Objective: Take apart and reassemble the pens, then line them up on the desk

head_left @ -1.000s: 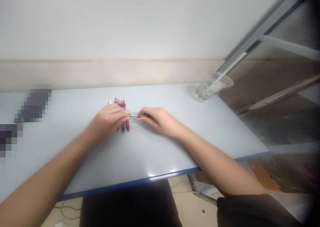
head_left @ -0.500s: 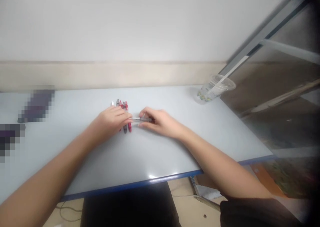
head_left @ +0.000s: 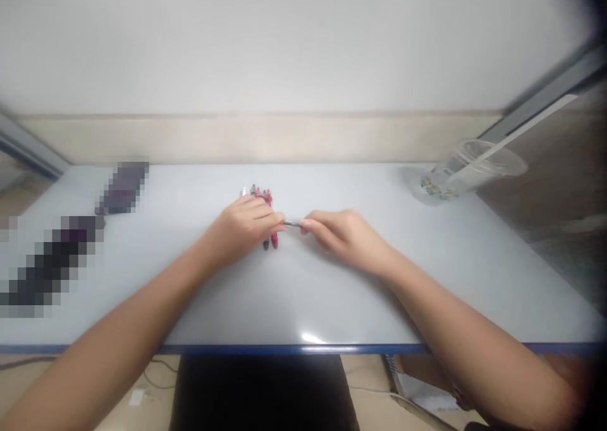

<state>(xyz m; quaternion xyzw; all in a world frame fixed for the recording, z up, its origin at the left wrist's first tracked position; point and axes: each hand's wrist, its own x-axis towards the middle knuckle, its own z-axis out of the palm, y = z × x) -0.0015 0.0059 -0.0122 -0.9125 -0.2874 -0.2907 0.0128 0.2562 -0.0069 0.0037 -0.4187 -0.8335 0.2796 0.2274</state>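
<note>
A slim pen with a metal tip (head_left: pixel 293 224) lies level between my hands, its ends pinched by the fingertips of both. My left hand (head_left: pixel 243 230) rests over a tight row of several upright-lying pens (head_left: pixel 269 241), which include red and dark ones. That hand hides the pens' middles, while their tips show above and below it. My right hand (head_left: pixel 345 238) is to the right of the row, with its thumb and fingers closed on the slim pen. Both hands rest on a pale grey table (head_left: pixel 303 298).
Two pixelated dark objects (head_left: pixel 122 188) (head_left: pixel 52 267) lie at the table's left. A clear plastic cup with a straw (head_left: pixel 467 172) stands at the back right. Blue trim runs along the table's front edge, and a wall rises behind.
The view has swung left and levelled, so the table, pens and hands sit further right in the picture. The slim pen stays held between my hands.
</note>
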